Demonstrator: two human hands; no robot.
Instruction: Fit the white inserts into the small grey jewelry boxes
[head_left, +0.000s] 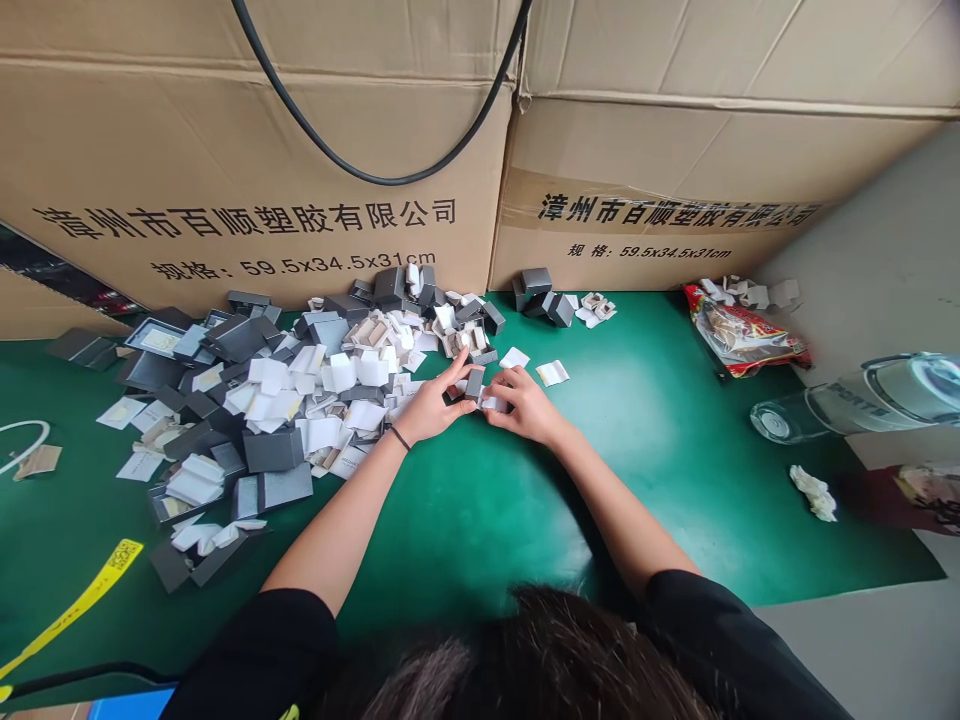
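My left hand (433,404) and my right hand (522,402) meet over the green table (645,420), both pinched on a small grey box (474,381) with a white insert at its side. The left fingers grip the box from the left, and the right fingers press on the white piece at its right. Just left of the hands lies a big heap of grey boxes and white inserts (300,390). Two loose white cards (552,373) lie just beyond the right hand.
Two large cardboard cartons (285,170) stand along the back, with a black cable hanging across them. A few grey boxes (541,296) sit at the cartons' foot. At the right are a snack bag (742,335), a clear bottle on its side (862,400) and crumpled tissue (815,493).
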